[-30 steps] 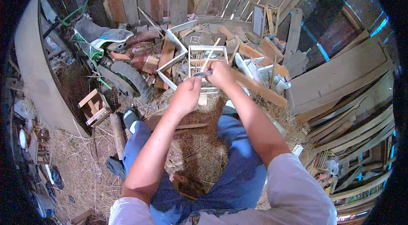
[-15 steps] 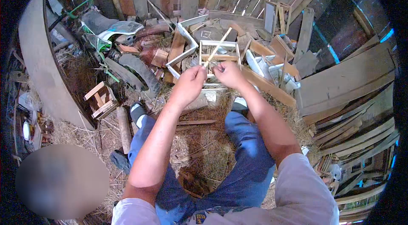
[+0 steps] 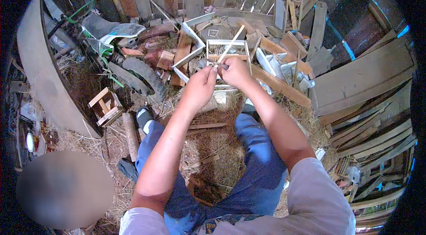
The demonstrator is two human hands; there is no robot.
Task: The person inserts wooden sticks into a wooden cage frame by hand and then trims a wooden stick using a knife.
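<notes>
My left hand (image 3: 202, 85) is closed, its thumb and fingertips pinching the near end of a thin pale wooden stick (image 3: 231, 45). The stick slants up and away to the right. Close beside it, my right hand (image 3: 236, 73) is wrapped round what looks like a small knife (image 3: 220, 65), its dark handle showing and its grey blade lying across the stick near my left fingertips. Just where the blade meets the wood is too small to make out. Beyond both hands stands a white-edged wooden frame (image 3: 227, 42) with slats inside.
A small wooden crate (image 3: 105, 107) sits on the straw floor at left. Behind it lies a motorbike (image 3: 108, 31) with a black tyre (image 3: 146, 77). Scrap boards (image 3: 282, 86) are heaped ahead and right. A large curved panel (image 3: 53, 71) leans at far left.
My right hand has turned and moved slightly left towards my left hand, and the knife now shows across the stick. My left hand keeps its pinch on the stick.
</notes>
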